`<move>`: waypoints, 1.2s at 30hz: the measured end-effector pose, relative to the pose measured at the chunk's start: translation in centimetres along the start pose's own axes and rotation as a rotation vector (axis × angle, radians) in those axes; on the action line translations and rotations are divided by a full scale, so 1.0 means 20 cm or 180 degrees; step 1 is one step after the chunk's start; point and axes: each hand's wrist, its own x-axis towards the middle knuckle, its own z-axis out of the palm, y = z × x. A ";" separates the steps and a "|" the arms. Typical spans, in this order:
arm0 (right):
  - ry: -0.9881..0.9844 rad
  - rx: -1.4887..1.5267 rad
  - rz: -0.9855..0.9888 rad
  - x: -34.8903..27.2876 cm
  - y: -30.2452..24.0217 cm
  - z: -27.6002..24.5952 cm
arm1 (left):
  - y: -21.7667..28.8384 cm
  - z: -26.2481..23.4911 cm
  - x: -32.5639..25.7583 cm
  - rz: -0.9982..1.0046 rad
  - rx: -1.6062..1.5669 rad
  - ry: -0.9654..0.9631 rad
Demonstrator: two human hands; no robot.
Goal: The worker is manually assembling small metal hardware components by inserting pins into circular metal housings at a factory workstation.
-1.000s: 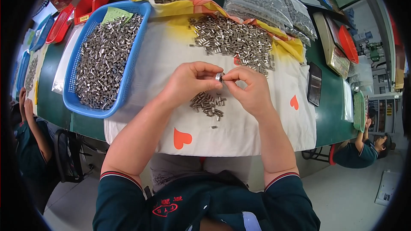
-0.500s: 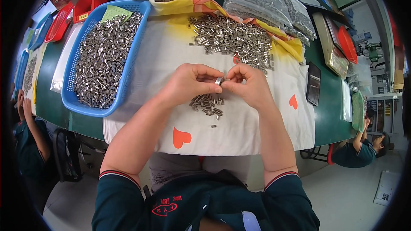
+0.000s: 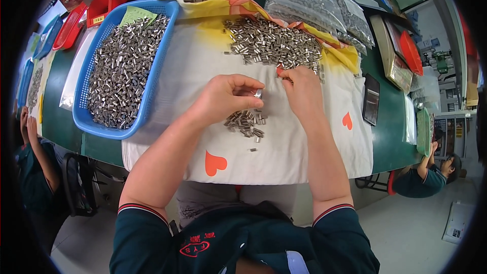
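Observation:
Held in a pinch between thumb and fingers of my left hand [image 3: 228, 95] is a small shiny metal part [image 3: 258, 93], ring-like or cylindrical. Just below it on the white cloth [image 3: 172, 96] lies a small heap of short metal cylinders [image 3: 245, 122], with a single one nearer me. My right hand [image 3: 303, 89] is at the near edge of a large pile of metal cylinders [image 3: 274, 43], thumb and fingers drawn together. Whether a cylinder is between its fingertips cannot be made out.
To the left stands a blue basket [image 3: 158, 66] full of metal cylinders with a green slip inside. Clear bags of metal parts [image 3: 302, 0] line the back. A dark phone-like object [image 3: 371, 99] lies at the right. People sit at both sides.
My right hand has left the metal part and moved away and to the right, to the large pile. My left hand stays in place, still pinching the part.

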 end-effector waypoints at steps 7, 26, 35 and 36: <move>-0.0192 0.1326 0.0256 -0.04 -0.10 -0.10 | 0.02 -0.01 0.00 0.0059 -0.0045 0.0063; 0.0003 0.1559 -0.0292 -0.11 -0.24 -0.10 | 0.00 0.01 0.00 0.0213 0.0029 0.0224; -0.1396 0.2998 0.0740 -0.05 -0.09 -0.10 | 0.03 -0.01 -0.01 0.0040 0.0140 -0.0217; -0.1399 0.2997 0.0738 -0.03 -0.07 -0.10 | 0.03 -0.01 -0.01 0.0013 0.0317 -0.0157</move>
